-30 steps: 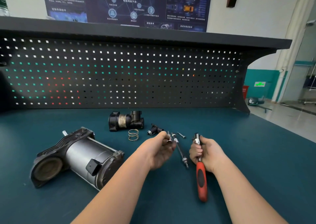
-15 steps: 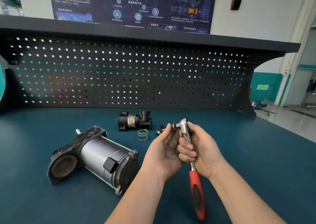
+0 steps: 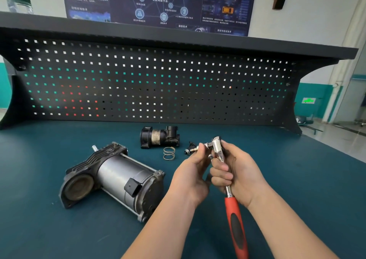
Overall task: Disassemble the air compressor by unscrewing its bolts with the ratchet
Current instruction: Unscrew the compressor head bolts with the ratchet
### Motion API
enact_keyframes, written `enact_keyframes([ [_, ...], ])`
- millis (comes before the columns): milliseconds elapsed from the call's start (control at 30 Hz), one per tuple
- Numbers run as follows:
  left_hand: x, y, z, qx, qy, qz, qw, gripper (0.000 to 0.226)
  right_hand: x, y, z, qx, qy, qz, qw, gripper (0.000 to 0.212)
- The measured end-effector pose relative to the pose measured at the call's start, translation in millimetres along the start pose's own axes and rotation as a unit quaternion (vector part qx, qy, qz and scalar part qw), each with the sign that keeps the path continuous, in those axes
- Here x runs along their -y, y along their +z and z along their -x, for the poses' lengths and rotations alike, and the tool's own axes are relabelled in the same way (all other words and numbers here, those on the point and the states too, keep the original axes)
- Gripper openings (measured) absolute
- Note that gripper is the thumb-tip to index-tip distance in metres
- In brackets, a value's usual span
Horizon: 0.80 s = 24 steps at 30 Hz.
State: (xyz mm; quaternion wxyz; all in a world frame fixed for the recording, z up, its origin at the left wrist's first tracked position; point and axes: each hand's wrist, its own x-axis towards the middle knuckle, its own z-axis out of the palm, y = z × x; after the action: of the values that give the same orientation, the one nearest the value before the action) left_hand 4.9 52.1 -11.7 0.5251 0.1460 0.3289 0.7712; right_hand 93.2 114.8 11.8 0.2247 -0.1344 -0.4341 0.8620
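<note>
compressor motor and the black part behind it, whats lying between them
In the head view only bare mat lies between the compressor motor and black part; the spring sits off right.

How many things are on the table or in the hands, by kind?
Compressor: 1
Black part: 1
Spring: 1
Small fitting: 1
Ratchet: 1
Total: 5
</note>
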Motion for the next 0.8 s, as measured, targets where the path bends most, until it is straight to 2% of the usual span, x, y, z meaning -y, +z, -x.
enact_keyframes([
  [100,0.5,1.3,-1.9,-0.019,0.042,-0.023,0.999,0.054,0.9,-0.1,0.2,0.003,0.020,-0.008,1.000,0.023],
  [167,-0.4,0.4,-2.2,-0.031,0.053,-0.028,0.998,0.062,1.5,-0.2,0.8,0.004,0.027,-0.014,1.000,0.024],
  [267,1.5,-2.5,-4.1,-0.047,0.060,-0.037,0.996,0.054,0.9,1.1,1.9,0.006,0.044,-0.039,0.998,0.026],
  [433,6.9,-5.7,-9.0,-0.089,0.059,-0.032,0.994,0.046,-8.7,1.9,-3.3,-0.042,0.036,-0.075,0.996,0.032],
  [600,5.0,-7.8,-12.1,-0.093,0.036,-0.034,0.994,0.040,-6.5,-3.1,-1.3,-0.017,0.055,0.007,0.998,0.033],
  [700,4.9,-5.7,-8.7,-0.093,0.008,-0.056,0.994,0.033,-8.2,-3.7,-3.3,-0.022,0.046,0.065,0.997,0.038],
  [800,5.4,-5.2,-4.5,-0.098,-0.027,-0.077,0.992,0.033,-11.0,-4.4,-3.6,-0.031,0.077,0.085,0.993,0.045],
])
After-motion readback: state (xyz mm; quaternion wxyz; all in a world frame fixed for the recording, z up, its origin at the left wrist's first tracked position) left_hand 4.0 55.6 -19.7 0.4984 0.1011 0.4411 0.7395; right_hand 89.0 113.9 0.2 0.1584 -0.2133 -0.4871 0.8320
